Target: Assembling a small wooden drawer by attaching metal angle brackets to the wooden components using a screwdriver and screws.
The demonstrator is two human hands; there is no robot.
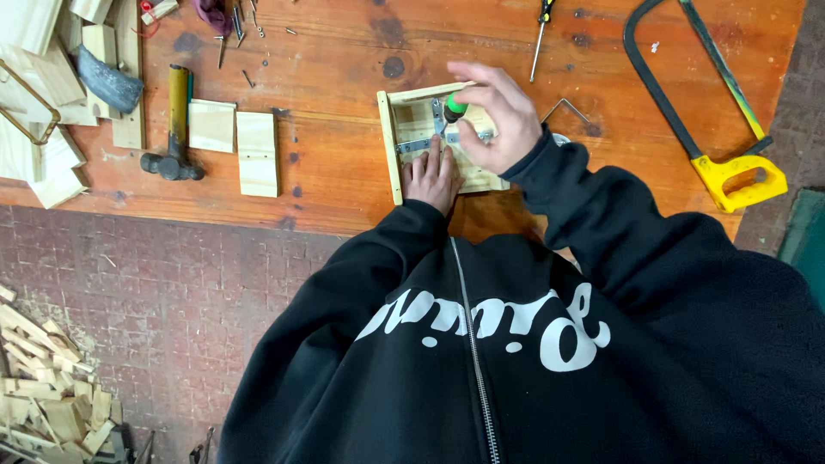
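Orange workbench [344, 51]: right hand [498, 116] grips a screwdriver [453, 109] over the wooden frame [393, 146], left hand [432, 176] flat, holding nothing.

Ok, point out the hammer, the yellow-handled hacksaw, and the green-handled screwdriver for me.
hammer [176, 129]: head view, on its handle's lower stretch.
hacksaw [741, 176]: head view, on the yellow handle.
screwdriver [455, 107]: head view, on the green handle, held in the right hand [494, 120].

Woodworking workshop: hammer [175, 129], hacksaw [713, 103], wood offcuts [51, 404], plank workbench [344, 51].
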